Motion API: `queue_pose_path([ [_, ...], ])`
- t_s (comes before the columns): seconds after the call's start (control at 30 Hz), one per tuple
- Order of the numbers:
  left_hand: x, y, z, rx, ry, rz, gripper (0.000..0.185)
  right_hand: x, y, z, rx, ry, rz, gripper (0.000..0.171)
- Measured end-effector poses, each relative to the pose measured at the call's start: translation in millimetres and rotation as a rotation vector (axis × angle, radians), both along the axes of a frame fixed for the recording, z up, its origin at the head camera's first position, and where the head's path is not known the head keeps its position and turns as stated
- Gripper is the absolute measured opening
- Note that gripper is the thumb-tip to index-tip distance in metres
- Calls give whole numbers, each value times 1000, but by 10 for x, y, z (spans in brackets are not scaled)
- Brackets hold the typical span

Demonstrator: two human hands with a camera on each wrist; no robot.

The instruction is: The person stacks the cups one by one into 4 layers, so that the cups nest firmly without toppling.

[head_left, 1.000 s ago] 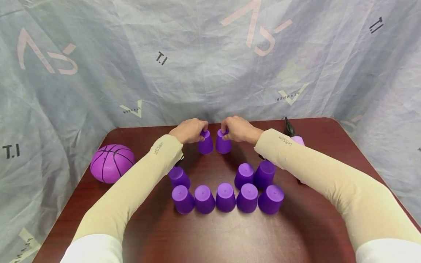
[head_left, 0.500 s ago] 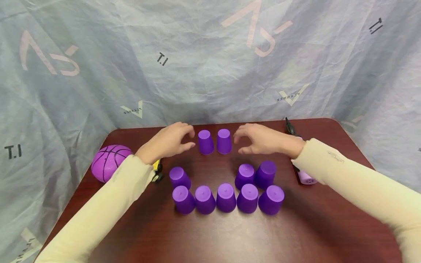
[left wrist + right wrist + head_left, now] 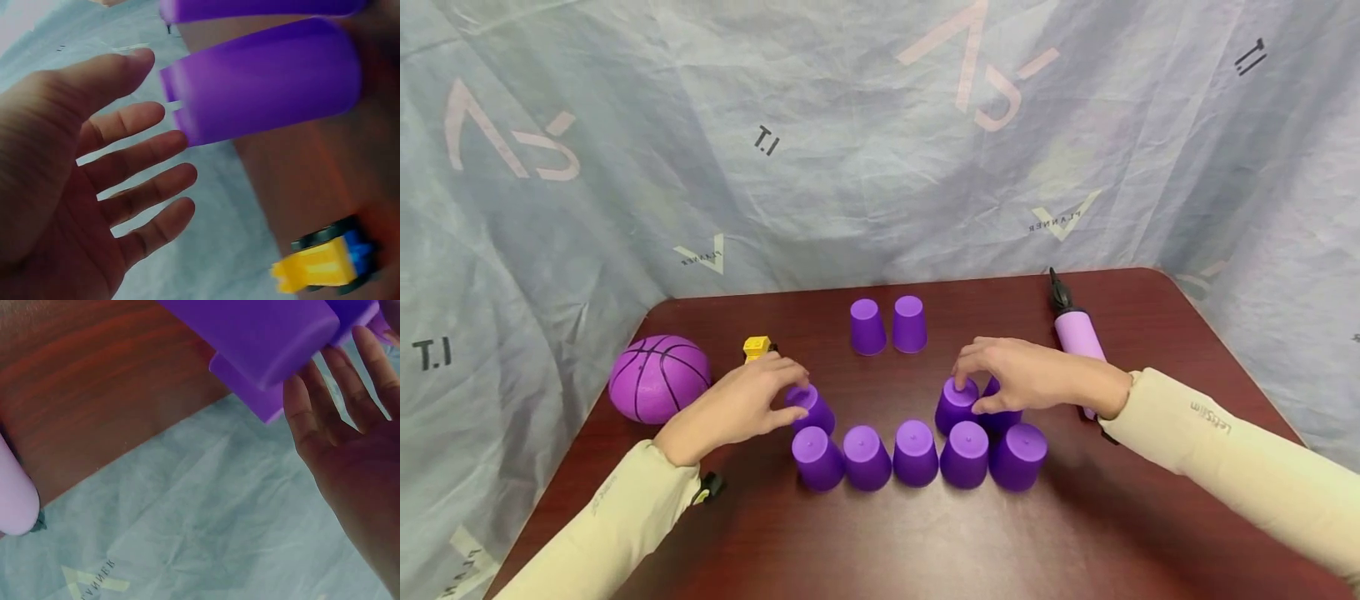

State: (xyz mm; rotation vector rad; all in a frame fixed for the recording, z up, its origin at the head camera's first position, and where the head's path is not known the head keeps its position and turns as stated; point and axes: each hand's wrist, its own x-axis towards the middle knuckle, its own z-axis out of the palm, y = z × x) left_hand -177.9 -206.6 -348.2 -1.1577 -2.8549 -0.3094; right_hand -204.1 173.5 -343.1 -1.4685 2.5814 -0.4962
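Purple cups stand upside down on the brown table. In the head view my left hand (image 3: 737, 404) is at the left cup (image 3: 822, 412) of the second row, thumb and fingers spread around its top. The left wrist view shows those fingers extended, tips close to the cup (image 3: 269, 84). My right hand (image 3: 1026, 373) hovers over the right-side cup (image 3: 953, 412), fingertips right at its top. Behind that hand a darker cup (image 3: 1004, 419) is partly hidden. From the right wrist, the fingers look fairly straight beside a cup (image 3: 262, 337).
Several more cups form a front row (image 3: 915, 457). Two cups, left (image 3: 868, 327) and right (image 3: 910, 325), stand apart at the back. A purple basketball (image 3: 659, 380) and a yellow toy vehicle (image 3: 757, 346) are on the left. A pink hand pump (image 3: 1078, 333) lies at right.
Both hands let go of the two back cups, spread apart, then came back toward the person to the second-row cups. The cups themselves stayed in place.
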Motion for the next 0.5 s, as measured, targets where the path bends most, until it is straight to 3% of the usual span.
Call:
queue_pose_path([
  [0.23,13,-24,-178,63,4,3,27,-1,8,-32,-9,22,-26,25],
  [0.4,21,-52,-228,61,-21,34,29,-9,-16,-62,-9,32,-38,26],
  [0.5,11,-53,-218,53,1,55,30,-28,-28,-59,4,40,-39,25],
])
